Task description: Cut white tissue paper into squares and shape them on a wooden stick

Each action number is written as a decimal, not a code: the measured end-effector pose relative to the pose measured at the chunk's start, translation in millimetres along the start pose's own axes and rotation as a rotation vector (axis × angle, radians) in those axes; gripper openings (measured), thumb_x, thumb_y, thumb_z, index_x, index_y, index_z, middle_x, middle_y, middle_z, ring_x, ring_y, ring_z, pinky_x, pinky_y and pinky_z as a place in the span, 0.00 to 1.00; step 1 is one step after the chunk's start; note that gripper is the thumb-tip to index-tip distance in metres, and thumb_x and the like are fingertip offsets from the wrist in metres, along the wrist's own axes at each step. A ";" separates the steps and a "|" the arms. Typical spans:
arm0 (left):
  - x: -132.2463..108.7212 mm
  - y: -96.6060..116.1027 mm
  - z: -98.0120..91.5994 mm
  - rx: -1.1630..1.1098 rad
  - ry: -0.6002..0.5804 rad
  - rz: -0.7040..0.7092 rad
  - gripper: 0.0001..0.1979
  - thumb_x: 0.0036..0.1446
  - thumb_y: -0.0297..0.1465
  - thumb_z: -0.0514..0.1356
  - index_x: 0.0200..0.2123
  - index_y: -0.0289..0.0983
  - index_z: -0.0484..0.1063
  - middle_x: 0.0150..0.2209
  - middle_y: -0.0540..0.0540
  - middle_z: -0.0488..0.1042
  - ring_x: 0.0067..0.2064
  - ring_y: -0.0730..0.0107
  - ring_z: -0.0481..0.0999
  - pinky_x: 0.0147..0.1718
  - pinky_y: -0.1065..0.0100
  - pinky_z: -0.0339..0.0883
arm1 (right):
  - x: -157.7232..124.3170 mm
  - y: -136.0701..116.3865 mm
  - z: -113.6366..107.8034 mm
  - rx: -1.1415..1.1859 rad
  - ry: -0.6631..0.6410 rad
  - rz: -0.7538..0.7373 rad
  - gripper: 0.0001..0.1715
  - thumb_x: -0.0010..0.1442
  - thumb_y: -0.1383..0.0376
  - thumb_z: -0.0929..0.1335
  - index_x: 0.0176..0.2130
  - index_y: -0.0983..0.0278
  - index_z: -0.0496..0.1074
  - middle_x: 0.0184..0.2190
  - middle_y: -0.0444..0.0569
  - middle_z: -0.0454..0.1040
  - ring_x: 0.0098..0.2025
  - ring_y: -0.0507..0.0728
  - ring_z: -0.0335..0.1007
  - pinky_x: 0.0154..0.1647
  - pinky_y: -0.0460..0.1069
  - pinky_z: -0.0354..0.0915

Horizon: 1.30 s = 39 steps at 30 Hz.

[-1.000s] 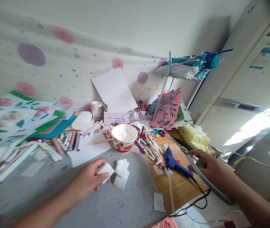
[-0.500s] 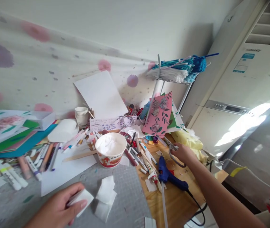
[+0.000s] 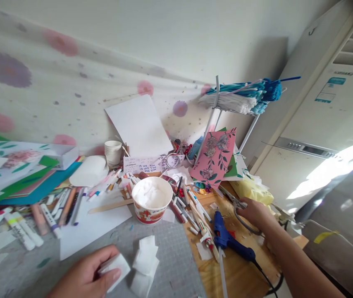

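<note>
In my left hand [image 3: 86, 271] is a folded piece of white paper [image 3: 119, 268], pinched between thumb and fingers over the grey mat. Cut pieces of white tissue-like paper [image 3: 145, 263] lie just right of that hand. My right hand [image 3: 255, 213] reaches to the wooden tabletop and is closed on the handles of a pair of scissors [image 3: 238, 215], whose blades point away toward the pink card. A blue glue gun [image 3: 230, 240] rests below the scissors, with a glue stick out of its back. Beyond the paper pieces stands a paper bowl [image 3: 151, 203] holding white stuff.
Markers [image 3: 21, 231] and pencils crowd the left side and the middle. A pink floral card [image 3: 215, 157] leans at a rack carrying blue and white pipe cleaners [image 3: 241, 97]. Stacked paper cups [image 3: 113, 153] and a white board [image 3: 139, 126] stand at the back. A yellow bag [image 3: 254, 190] lies right.
The whole view has shifted, so things appear slightly farther right and lower. My right hand still holds the scissors on the tabletop, and my left still grips the folded paper.
</note>
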<state>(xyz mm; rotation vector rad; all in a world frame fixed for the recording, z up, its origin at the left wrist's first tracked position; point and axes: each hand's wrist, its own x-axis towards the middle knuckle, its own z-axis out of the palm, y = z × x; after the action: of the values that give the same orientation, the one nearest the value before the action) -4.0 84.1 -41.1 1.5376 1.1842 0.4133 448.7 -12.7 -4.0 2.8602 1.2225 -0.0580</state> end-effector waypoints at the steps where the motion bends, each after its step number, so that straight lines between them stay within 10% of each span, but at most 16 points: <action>1: -0.7 3.5 -0.7 0.007 -0.015 -0.001 0.23 0.33 0.47 0.58 0.30 0.37 0.69 0.18 0.56 0.58 0.21 0.71 0.59 0.21 0.70 0.58 | 1.8 -2.1 2.9 -0.009 0.014 0.011 0.17 0.64 0.63 0.66 0.52 0.65 0.67 0.50 0.52 0.70 0.46 0.59 0.72 0.44 0.58 0.70; 12: -4.0 4.4 -5.5 0.089 -0.087 0.131 0.15 0.45 0.41 0.56 0.32 0.36 0.68 0.23 0.54 0.61 0.25 0.71 0.61 0.25 0.71 0.57 | -6.9 -23.2 -1.3 -0.052 0.021 -0.093 0.15 0.64 0.63 0.66 0.50 0.64 0.68 0.49 0.52 0.71 0.45 0.58 0.72 0.44 0.57 0.70; 20: -16.6 12.6 -7.6 0.035 -0.195 0.212 0.06 0.50 0.34 0.57 0.30 0.37 0.67 0.25 0.55 0.62 0.27 0.72 0.61 0.25 0.72 0.55 | -95.9 -73.5 -35.3 0.080 -0.063 -0.570 0.12 0.61 0.59 0.66 0.43 0.60 0.74 0.38 0.50 0.78 0.38 0.60 0.75 0.39 0.53 0.69; 30: -26.5 13.7 0.8 0.183 -0.033 0.307 0.18 0.46 0.26 0.57 0.44 0.39 0.66 0.36 0.50 0.71 0.31 0.69 0.68 0.32 0.68 0.62 | -174.2 -174.9 3.9 0.440 -0.109 -0.998 0.54 0.48 0.50 0.73 0.65 0.63 0.52 0.66 0.61 0.50 0.65 0.72 0.49 0.60 0.65 0.54; 39: -33.2 12.5 1.4 0.491 0.033 0.465 0.24 0.44 0.26 0.61 0.48 0.41 0.67 0.47 0.46 0.70 0.42 0.61 0.72 0.42 0.62 0.66 | -178.0 -208.1 13.1 0.549 -0.127 -1.005 0.28 0.50 0.73 0.69 0.52 0.60 0.70 0.46 0.52 0.76 0.49 0.63 0.69 0.50 0.54 0.63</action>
<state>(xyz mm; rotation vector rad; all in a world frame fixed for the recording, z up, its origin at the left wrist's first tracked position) -11.8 56.7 -19.9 2.2557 0.9871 0.4733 175.0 2.1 -11.7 2.1424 2.7745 -0.6573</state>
